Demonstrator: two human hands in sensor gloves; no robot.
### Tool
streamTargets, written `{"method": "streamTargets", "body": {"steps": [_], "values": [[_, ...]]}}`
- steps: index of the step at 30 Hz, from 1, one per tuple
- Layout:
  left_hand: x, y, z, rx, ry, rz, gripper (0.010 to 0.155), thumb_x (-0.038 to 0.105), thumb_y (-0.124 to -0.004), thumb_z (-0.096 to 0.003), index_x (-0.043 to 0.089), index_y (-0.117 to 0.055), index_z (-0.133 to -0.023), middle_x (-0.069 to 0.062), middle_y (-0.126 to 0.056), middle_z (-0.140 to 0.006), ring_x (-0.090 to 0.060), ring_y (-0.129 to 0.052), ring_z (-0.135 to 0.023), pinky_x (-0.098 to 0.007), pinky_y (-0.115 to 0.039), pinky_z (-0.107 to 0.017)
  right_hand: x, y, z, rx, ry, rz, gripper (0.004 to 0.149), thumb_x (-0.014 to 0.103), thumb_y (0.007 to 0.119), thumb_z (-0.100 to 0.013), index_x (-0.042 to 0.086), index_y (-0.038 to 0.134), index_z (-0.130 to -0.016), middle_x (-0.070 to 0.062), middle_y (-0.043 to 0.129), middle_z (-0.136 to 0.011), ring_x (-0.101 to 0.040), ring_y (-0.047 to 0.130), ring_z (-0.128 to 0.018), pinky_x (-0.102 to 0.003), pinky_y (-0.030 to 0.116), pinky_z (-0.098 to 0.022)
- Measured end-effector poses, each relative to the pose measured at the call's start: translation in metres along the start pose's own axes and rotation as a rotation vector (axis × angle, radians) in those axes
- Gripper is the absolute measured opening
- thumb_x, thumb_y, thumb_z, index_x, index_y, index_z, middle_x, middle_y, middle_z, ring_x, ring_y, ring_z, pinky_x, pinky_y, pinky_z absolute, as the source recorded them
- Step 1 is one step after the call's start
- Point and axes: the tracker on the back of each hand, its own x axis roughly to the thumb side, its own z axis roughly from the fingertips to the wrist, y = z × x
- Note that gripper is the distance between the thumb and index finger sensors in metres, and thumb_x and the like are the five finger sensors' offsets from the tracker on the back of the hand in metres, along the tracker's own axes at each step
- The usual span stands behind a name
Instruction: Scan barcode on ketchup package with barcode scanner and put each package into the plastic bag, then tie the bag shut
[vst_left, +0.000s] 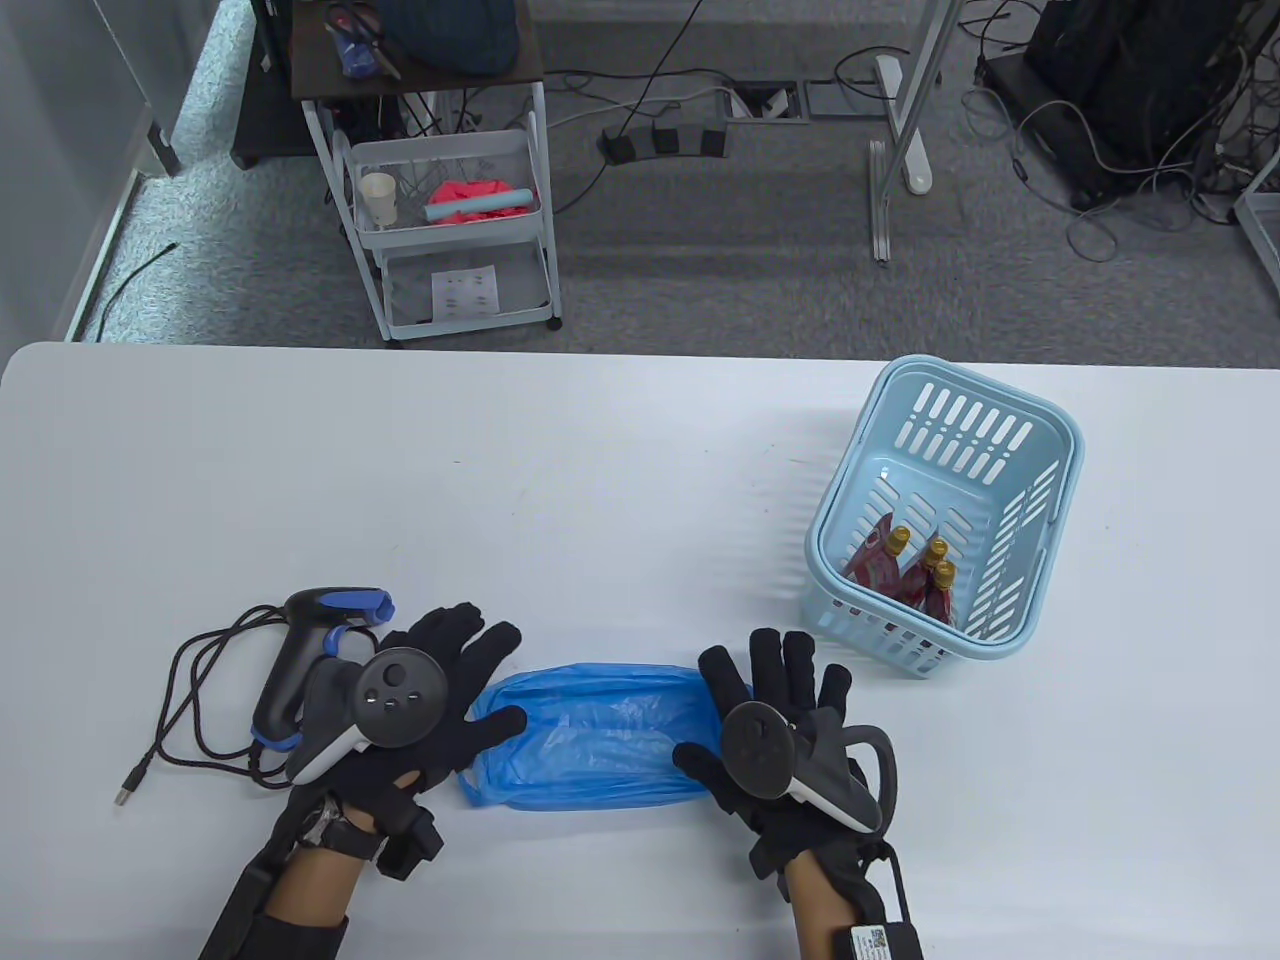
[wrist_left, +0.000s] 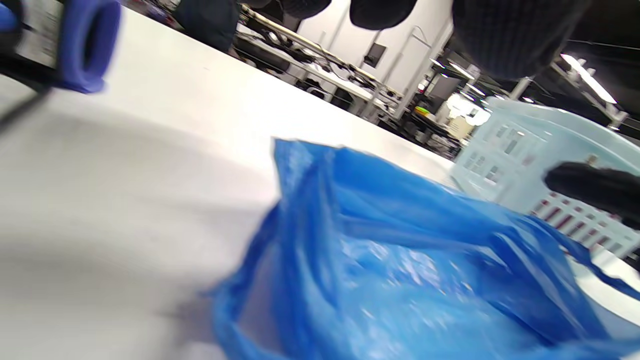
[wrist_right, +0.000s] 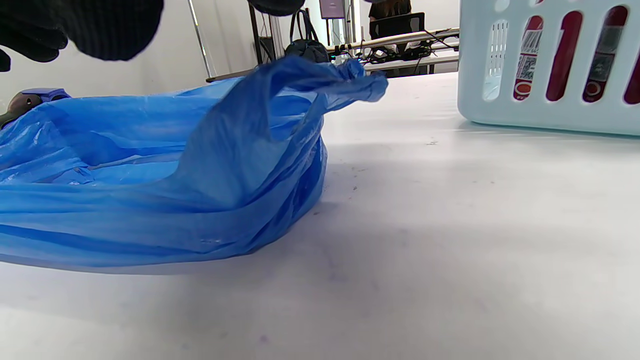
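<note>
The thin blue plastic bag (vst_left: 590, 735) is lying crumpled and nearly flat near the table's (vst_left: 600, 470) front edge, so its mouth is likely to be collapsing when a package is pushed in; the film could also be sliding on the smooth surface if it is being pressed from one side only. The barcode scanner (vst_left: 300, 650) is lying at the front left, its cable looped beside it, where it could be getting snagged or dragged.

The left hand (vst_left: 420, 700) is being held with fingers spread and straight, thumb touching the bag's left end. The right hand (vst_left: 775, 720) is likewise splayed, gripping nothing, at the bag's right end. The ketchup packages (vst_left: 905, 575) are standing in the light blue basket (vst_left: 1060, 440) toward the table's right edge, just beyond the right hand.
</note>
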Motion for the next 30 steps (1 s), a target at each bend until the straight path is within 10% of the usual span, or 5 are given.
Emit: {"method": "streamTargets", "body": {"steps": [30], "values": [[-0.107,0.026,-0.019,0.031,0.762,-0.105,0.087,0.057,-0.069,-0.0481,0.017,-0.029,-0.114,-0.021,-0.044,-0.114,-0.049,-0.064,-0.102,-0.058,-0.061,-0.074,0.004,0.004,-0.003,0.022,-0.029,-0.064,0.086,0.063,0.068,-0.051,0.023,0.030,-0.117,-0.025,0.016,-0.119,-0.052,0.010,-0.107,-0.075,0.015,-0.071]]}}
